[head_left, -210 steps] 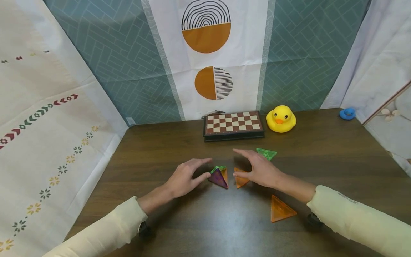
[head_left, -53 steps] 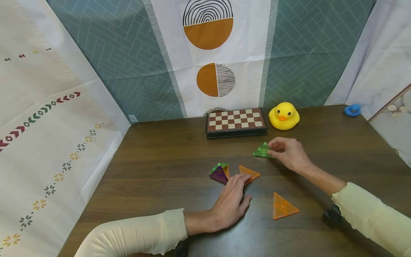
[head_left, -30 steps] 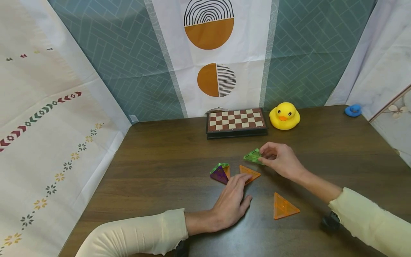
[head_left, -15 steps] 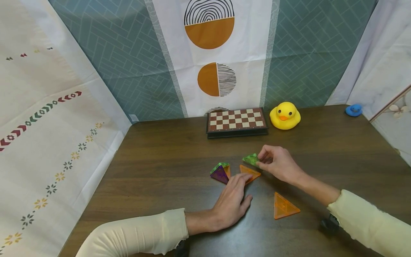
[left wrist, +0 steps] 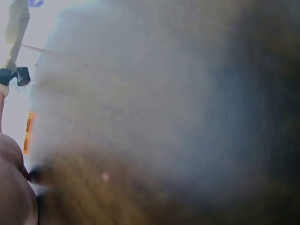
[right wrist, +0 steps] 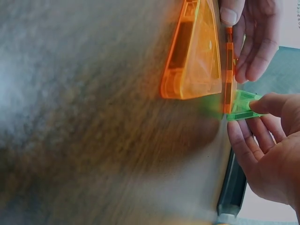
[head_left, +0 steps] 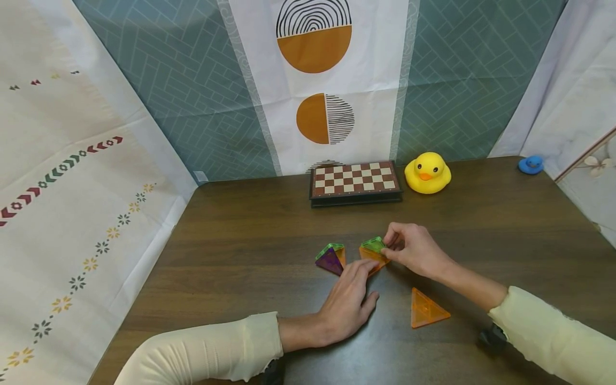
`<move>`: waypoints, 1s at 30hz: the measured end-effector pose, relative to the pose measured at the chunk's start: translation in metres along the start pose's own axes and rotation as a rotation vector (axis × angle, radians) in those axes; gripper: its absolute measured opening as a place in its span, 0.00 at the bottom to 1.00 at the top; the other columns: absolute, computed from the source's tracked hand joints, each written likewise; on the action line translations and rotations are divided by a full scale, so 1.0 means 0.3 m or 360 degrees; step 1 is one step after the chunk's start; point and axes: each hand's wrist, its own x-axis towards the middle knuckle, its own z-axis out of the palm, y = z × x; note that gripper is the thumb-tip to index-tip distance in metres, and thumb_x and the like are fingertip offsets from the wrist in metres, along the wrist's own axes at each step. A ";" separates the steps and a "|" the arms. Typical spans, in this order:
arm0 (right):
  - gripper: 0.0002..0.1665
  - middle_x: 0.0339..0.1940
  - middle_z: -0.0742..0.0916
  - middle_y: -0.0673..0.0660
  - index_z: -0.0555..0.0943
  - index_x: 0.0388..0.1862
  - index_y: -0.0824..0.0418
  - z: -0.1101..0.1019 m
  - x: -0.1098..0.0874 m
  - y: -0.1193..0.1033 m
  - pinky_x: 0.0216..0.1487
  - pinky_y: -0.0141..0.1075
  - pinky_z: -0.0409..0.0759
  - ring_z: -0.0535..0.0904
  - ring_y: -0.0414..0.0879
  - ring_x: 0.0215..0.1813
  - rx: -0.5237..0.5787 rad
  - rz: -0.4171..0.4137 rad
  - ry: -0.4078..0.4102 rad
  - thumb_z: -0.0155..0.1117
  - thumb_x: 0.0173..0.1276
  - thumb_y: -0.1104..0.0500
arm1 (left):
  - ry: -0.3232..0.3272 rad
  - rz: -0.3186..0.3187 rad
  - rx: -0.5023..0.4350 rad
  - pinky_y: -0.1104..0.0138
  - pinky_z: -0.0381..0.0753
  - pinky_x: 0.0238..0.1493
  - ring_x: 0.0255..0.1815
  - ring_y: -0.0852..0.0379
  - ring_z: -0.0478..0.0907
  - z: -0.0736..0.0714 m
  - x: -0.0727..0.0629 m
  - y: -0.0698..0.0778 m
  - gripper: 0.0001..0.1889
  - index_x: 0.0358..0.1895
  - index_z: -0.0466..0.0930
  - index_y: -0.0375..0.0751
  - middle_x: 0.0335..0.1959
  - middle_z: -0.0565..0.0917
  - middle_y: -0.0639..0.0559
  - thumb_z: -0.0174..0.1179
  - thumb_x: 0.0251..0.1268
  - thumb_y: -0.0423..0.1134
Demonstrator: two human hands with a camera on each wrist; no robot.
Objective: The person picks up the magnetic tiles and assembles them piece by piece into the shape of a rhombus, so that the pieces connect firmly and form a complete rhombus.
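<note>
Right hand (head_left: 415, 248) pinching a green triangle tile (head_left: 373, 244), left hand (head_left: 344, 303) loosely on an orange triangle tile (head_left: 370, 256); folding chess box (head_left: 356, 183) closed.

Open wooden tabletop (head_left: 231, 230) gives a wide way in from the left of the small magnetic-tile pyramid (head_left: 330, 262), and a strip runs between the tiles and the chessboard box (head_left: 355, 186). Only a narrow gap parts the pyramid from the flat orange triangular tile (head_left: 367, 255). The left hand (head_left: 347, 303) blocks the near side; the right hand (head_left: 413, 249) and forearm bar the right, a loose orange triangle (head_left: 427, 310) lying between them.
</note>
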 end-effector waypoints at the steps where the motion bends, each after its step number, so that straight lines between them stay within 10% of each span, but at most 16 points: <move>1: 0.12 0.35 0.88 0.52 0.82 0.36 0.60 0.000 0.000 0.000 0.34 0.33 0.85 0.82 0.46 0.35 0.0003 -0.0001 -0.0003 0.76 0.65 0.72 | -0.0001 -0.0001 -0.0001 0.63 0.74 0.71 0.70 0.55 0.72 -0.001 0.000 0.001 0.32 0.76 0.67 0.37 0.72 0.73 0.48 0.69 0.73 0.36; 30: 0.14 0.41 0.89 0.53 0.83 0.47 0.62 -0.008 -0.005 0.002 0.47 0.42 0.88 0.85 0.46 0.41 0.0031 -0.0040 -0.0054 0.77 0.67 0.70 | -0.0017 -0.0014 0.0001 0.61 0.74 0.71 0.71 0.54 0.72 -0.001 -0.002 0.004 0.32 0.76 0.67 0.37 0.72 0.73 0.48 0.69 0.73 0.36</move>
